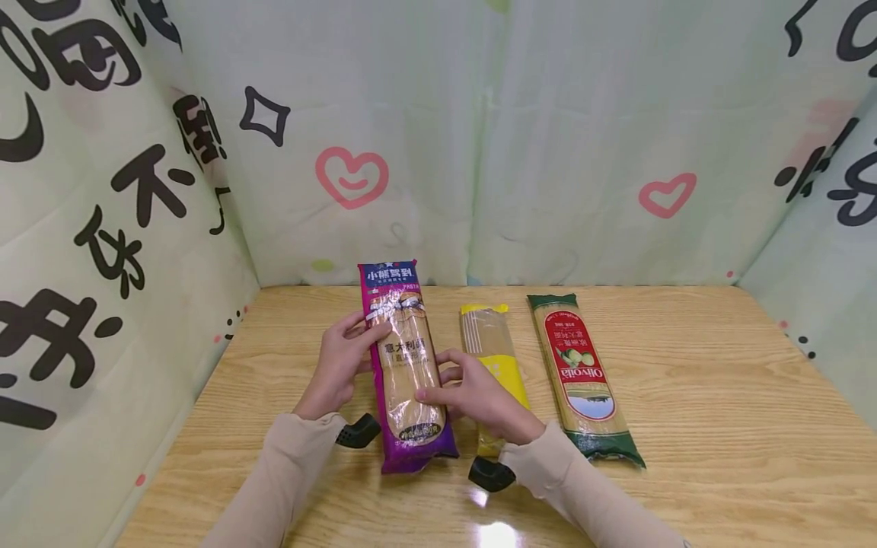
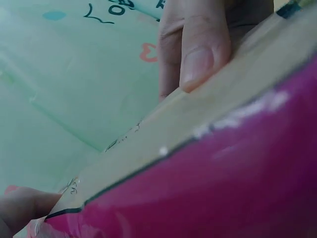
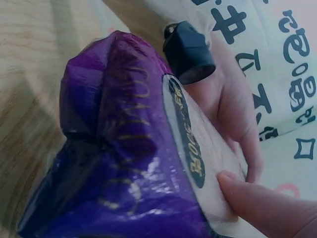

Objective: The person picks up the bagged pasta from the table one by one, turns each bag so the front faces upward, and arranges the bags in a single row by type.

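Note:
Both hands hold a purple pasta packet [image 1: 406, 365] with a see-through front, tilted up over the wooden table. My left hand [image 1: 340, 364] grips its left edge, thumb across the front. On the opposite edge, lower down, my right hand [image 1: 473, 388] holds it with the thumb on the clear window. The right wrist view shows the packet's crimped purple bottom end [image 3: 114, 139] close up. In the left wrist view its magenta side [image 2: 198, 178] fills the lower right. Behind the right hand lies a yellow pasta packet [image 1: 505, 369], partly covered by that hand.
To the right, a green and red pasta packet [image 1: 582, 373] lies flat on the wooden table [image 1: 719, 396]. A printed curtain [image 1: 562, 152] hangs along the table's back and sides. Dark wrist cameras [image 1: 492, 475] sit below both hands.

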The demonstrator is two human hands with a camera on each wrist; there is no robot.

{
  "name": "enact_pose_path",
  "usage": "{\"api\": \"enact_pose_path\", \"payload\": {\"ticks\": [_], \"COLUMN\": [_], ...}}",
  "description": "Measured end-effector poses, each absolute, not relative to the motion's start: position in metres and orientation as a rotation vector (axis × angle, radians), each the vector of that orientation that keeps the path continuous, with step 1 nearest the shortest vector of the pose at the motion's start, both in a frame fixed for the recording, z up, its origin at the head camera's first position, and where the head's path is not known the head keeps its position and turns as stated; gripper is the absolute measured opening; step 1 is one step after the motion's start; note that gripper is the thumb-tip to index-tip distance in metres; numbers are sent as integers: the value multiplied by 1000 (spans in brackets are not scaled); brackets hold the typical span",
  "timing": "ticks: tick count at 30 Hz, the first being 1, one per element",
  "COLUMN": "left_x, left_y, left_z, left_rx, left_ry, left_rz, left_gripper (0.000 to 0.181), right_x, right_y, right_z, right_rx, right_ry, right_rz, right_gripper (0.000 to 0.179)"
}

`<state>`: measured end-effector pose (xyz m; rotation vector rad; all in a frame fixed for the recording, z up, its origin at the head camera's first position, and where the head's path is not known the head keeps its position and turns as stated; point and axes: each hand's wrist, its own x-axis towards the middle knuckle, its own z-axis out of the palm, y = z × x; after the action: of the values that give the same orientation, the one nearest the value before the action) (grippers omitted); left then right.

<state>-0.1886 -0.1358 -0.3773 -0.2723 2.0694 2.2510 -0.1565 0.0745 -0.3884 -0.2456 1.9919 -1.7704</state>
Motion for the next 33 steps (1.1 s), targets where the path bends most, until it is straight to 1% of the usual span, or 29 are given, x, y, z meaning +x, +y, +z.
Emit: {"api": "enact_pose_path", "payload": {"ticks": [15,33], "left_x": [-203,-213], "left_y": [-145,-151], "left_z": [-384,-399], "left_rx": [-309,-359], "left_ry": [1947,1993], "left_rz": [2299,2183], "left_gripper": [55,50], "right_x": [-156,-162], "right_y": [73,64], "right_z": [-378,-398], "right_rx": [-277,-242], "right_ry": [2017,2049], "right_rz": [-1746,-1732], "right_gripper": [61,57]}}
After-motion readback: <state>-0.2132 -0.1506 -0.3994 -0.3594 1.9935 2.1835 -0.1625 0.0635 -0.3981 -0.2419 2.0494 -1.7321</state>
